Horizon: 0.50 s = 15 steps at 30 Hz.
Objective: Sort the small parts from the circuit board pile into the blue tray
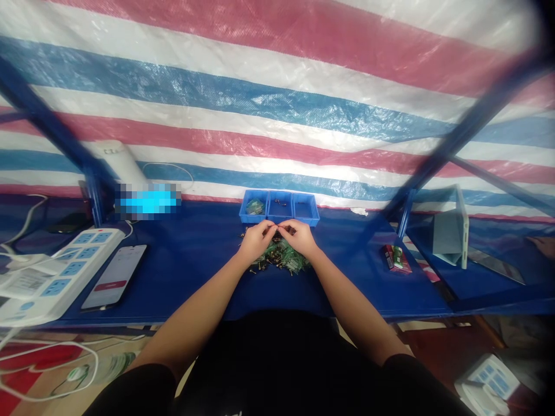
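Observation:
Both my hands meet over a heap of small green and dark parts on the blue table. My left hand is closed in a pinch, its fingertips touching those of my right hand, which is pinched too. Something tiny sits between the fingertips; I cannot make out what. Just behind the hands stands a blue tray with three compartments, holding a few small parts.
A white power strip and a phone lie at the left. A white lamp base stands behind them. A small red-green box and a propped tablet are at the right. A striped tarp hangs behind.

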Each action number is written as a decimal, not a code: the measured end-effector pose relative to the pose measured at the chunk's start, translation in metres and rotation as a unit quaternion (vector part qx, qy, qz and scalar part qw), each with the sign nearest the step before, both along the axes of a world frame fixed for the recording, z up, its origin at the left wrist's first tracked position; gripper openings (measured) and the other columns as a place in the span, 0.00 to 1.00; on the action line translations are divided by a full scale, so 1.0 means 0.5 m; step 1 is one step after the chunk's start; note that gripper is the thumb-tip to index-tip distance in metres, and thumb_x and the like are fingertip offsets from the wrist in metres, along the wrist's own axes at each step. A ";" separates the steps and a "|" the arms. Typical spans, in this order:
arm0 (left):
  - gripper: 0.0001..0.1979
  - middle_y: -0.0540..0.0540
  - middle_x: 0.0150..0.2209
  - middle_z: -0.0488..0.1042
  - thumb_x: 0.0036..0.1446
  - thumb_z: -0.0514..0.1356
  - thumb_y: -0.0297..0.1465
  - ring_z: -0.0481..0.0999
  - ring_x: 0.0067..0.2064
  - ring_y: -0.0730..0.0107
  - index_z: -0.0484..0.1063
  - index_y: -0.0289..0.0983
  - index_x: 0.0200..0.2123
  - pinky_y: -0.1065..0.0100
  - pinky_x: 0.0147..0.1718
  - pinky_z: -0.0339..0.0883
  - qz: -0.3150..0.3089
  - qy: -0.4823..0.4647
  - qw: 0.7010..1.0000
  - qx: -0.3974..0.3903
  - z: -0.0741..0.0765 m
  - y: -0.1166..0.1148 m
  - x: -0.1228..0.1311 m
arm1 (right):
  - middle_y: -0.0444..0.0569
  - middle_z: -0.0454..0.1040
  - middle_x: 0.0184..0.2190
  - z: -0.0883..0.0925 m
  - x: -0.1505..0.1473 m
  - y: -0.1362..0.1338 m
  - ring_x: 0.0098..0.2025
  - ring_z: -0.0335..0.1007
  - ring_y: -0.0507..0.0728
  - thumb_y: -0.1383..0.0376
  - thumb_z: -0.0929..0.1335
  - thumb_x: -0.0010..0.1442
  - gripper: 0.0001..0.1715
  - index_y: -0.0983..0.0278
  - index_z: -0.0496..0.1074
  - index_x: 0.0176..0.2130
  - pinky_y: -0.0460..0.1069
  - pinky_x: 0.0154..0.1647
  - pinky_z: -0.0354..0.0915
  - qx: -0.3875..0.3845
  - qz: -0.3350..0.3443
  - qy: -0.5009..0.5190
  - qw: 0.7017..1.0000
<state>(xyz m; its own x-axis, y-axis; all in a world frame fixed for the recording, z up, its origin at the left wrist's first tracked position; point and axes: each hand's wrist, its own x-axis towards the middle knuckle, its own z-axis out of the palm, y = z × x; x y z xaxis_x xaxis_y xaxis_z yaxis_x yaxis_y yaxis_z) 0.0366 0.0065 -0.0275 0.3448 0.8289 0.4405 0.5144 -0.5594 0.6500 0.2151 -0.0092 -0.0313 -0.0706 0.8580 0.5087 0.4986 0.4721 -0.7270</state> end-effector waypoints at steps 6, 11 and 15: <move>0.15 0.52 0.27 0.75 0.63 0.53 0.39 0.71 0.26 0.74 0.73 0.41 0.47 0.72 0.30 0.64 -0.034 -0.010 0.999 0.006 0.004 -0.005 0.001 | 0.49 0.78 0.33 0.005 -0.001 -0.001 0.33 0.73 0.55 0.55 0.68 0.58 0.14 0.61 0.77 0.36 0.49 0.32 0.68 -0.029 0.001 0.053 0.998; 0.15 0.51 0.28 0.75 0.62 0.54 0.39 0.72 0.29 0.73 0.73 0.41 0.47 0.72 0.31 0.65 -0.026 -0.010 0.999 0.020 0.003 -0.001 0.001 | 0.49 0.78 0.32 0.004 -0.001 0.003 0.30 0.72 0.55 0.52 0.69 0.56 0.16 0.62 0.76 0.33 0.48 0.29 0.67 -0.066 0.017 0.106 0.992; 0.15 0.49 0.31 0.77 0.63 0.54 0.39 0.74 0.31 0.71 0.74 0.41 0.46 0.72 0.32 0.66 -0.019 -0.011 1.000 0.017 -0.002 0.003 0.001 | 0.48 0.78 0.32 0.005 -0.003 0.001 0.30 0.72 0.55 0.51 0.69 0.56 0.17 0.62 0.76 0.34 0.48 0.30 0.67 -0.070 0.021 0.103 0.992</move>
